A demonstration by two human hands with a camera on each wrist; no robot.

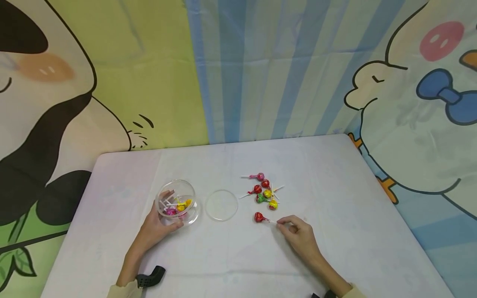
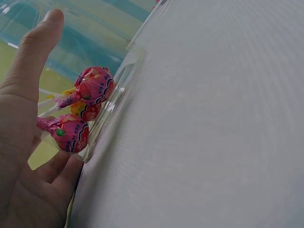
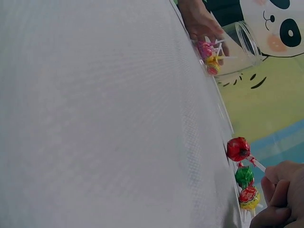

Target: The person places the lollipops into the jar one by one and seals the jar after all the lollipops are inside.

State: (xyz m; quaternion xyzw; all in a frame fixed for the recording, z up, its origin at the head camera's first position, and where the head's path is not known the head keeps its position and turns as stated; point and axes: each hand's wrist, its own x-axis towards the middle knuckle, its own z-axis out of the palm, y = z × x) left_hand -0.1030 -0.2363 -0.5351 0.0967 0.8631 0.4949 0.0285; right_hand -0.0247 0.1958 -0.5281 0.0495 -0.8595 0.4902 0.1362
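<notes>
My left hand point(image 1: 158, 225) grips a clear round jar point(image 1: 175, 187) on the left of the table, thumb on the near side and fingers round the far side. Inside it lie several wrapped lollipops point(image 1: 181, 206), pink and yellow, their sticks leaning left. My right hand point(image 1: 298, 235) pinches the stick of a red lollipop point(image 1: 258, 217) between thumb and fingertips, the candy end pointing left. Beyond that hand lies a loose group of lollipops in red, pink, yellow and green wrappers, among them a green lollipop point(image 1: 260, 198). In the left wrist view, pink lollipops point(image 2: 71, 133) show through the jar wall.
A clear round lid point(image 1: 221, 205) lies flat on the white table point(image 1: 231, 256), between the jar and the loose lollipops. Behind the table hangs a printed cloth point(image 1: 261, 74) with cartoon animals and stripes.
</notes>
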